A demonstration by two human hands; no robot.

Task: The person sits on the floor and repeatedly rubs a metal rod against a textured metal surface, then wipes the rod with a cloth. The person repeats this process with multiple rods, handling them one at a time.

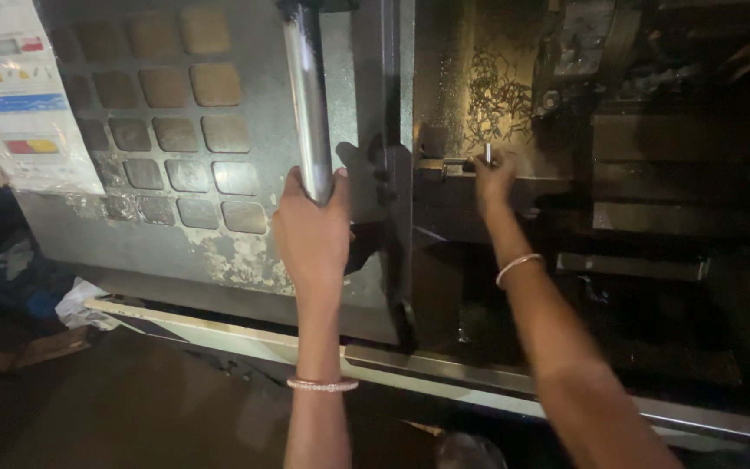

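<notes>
Steel door handle (pixel 308 104) gripped by left hand (pixel 312 230); right hand (pixel 494 178) pinches small pin (pixel 488 154).

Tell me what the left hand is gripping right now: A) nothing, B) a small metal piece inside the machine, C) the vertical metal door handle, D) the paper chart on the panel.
C: the left hand is wrapped around the lower end of the shiny upright door handle, while the right hand reaches into the machine and pinches a small metal piece.

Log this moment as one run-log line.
left hand: grips door handle | right hand: pinches small metal part inside machine | door: partly open
</notes>
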